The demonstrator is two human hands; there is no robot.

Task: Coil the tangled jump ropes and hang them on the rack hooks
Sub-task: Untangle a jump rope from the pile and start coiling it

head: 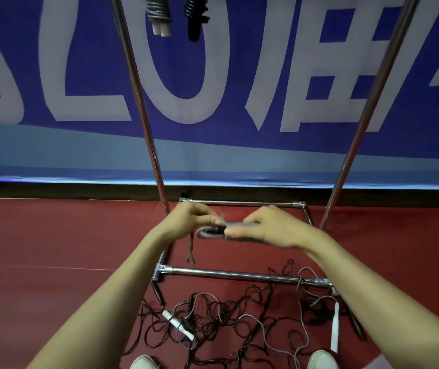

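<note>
While binding the grey coil (pixel 211 232) at centre frame, clamp its bundled loops in the grip of the right hand (pixel 267 229), presumably to prevent unwinding; pinch the wrapping strand (pixel 220 221) in the grip of the left hand (pixel 195 216). Leave the tangled ropes (pixel 213 320) on the floor (pixel 53 235), lower centre, at the rack (pixel 226 274) base. Note two hung coils (pixel 157 12), upper centre.

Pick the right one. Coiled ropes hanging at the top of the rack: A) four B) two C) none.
B: a grey coil with white handles and a black coil hang side by side at the top of the view.
</note>
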